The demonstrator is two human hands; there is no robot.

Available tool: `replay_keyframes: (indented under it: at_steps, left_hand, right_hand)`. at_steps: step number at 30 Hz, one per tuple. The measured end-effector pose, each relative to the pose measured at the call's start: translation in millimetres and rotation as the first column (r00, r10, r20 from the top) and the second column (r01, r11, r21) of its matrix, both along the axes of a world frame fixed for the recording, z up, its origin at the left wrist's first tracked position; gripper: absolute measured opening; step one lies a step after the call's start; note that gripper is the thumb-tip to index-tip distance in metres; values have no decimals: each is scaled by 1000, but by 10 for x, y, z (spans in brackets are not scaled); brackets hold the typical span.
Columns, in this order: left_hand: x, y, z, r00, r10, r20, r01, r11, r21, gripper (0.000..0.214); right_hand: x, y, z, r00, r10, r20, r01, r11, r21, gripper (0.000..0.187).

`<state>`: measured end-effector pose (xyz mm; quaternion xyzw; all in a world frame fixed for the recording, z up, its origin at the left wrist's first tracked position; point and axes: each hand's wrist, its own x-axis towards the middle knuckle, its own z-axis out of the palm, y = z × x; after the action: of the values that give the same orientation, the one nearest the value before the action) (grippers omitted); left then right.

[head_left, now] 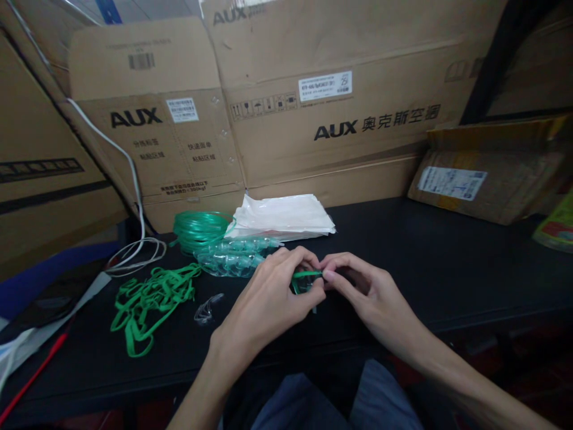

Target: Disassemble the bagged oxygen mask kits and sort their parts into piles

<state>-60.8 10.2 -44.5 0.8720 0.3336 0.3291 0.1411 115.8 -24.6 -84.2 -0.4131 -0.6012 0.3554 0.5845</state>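
My left hand point(273, 292) and my right hand point(364, 283) meet at the front of the black table. Between their fingertips runs a short green elastic strap point(307, 274), pinched by both hands. Something clear, partly hidden behind my left fingers, hangs with it; its shape cannot be made out. Left of my hands lies a heap of loose green straps point(154, 295). Beside that heap are a few thin, clear or silvery strips point(208, 309). Just beyond my left hand rest nested clear green plastic cups, like masks point(233, 258), next to a coil of green tubing point(200, 230).
A stack of white sheets or bags point(284, 215) lies at the back of the black table point(403, 257). Large cardboard boxes point(358, 77) wall off the rear. A taped carton point(487, 173) sits back right. White cable point(134, 173) trails down at left.
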Motion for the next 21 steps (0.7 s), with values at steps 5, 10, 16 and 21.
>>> replay_keyframes:
  at_steps: [5, 10, 16, 21]
  left_hand:
    - [-30, 26, 27, 999, 46, 25, -47, 999, 11, 13]
    - [-56, 39, 26, 999, 39, 15, -39, 999, -7, 12]
    - [-62, 43, -9, 999, 31, -31, -30, 999, 11, 12]
    - [-63, 25, -3, 999, -2, -42, 3, 1000, 29, 15]
  right_hand:
    - [21, -1, 20, 995, -24, -98, 19, 998, -57, 30]
    - [40, 12, 28, 995, 73, -71, -81, 990, -119, 32]
    - [22, 4, 32, 981, 147, -127, -168, 971, -172, 37]
    - [27, 0, 40, 978, 173, -115, -192, 965, -181, 36]
